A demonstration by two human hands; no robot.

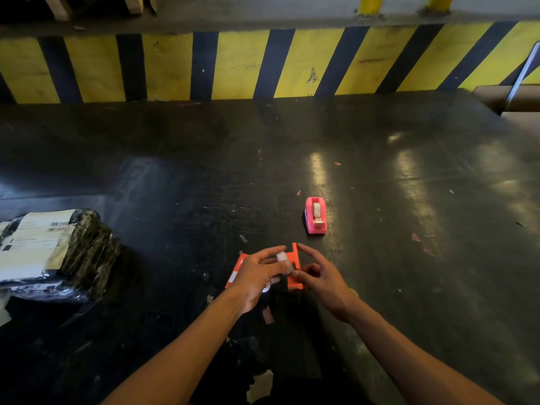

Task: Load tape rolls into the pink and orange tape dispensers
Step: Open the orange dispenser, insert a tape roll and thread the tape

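The pink tape dispenser stands alone on the black table with a clear tape roll seated in it. Nearer to me lies the orange tape dispenser, largely covered by both hands. My left hand holds a clear tape roll over the orange dispenser's middle. My right hand rests against the dispenser's right side, thumb and fingertips pinching at the tape roll's edge. The dispenser's inside is hidden by my fingers.
A parcel wrapped in black plastic with white shipping labels sits at the left edge. A yellow-and-black striped barrier runs along the table's far side. A brown box is at the far right. Paper and tape scraps litter the dark surface near me.
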